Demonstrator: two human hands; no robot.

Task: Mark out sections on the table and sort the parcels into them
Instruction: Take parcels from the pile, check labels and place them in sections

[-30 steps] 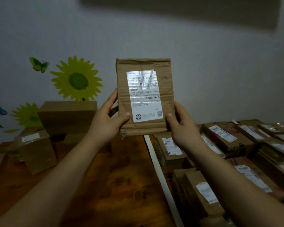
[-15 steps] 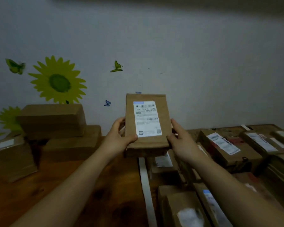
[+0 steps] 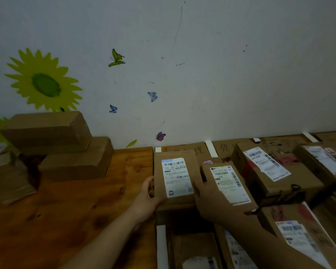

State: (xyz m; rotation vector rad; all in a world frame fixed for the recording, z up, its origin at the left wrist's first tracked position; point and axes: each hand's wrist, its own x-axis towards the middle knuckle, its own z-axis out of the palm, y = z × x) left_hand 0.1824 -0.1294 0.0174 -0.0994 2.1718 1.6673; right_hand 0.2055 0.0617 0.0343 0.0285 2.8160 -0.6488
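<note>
The labelled parcel is label-up at the far end of the section just right of the white tape strip, close beside a neighbouring parcel. My left hand curls round its left edge. My right hand holds the right edge, fingers hidden. I judge this the placing step — whether it rests yet, I can't tell. Next: release cleanly without nudging the neighbour.
</note>
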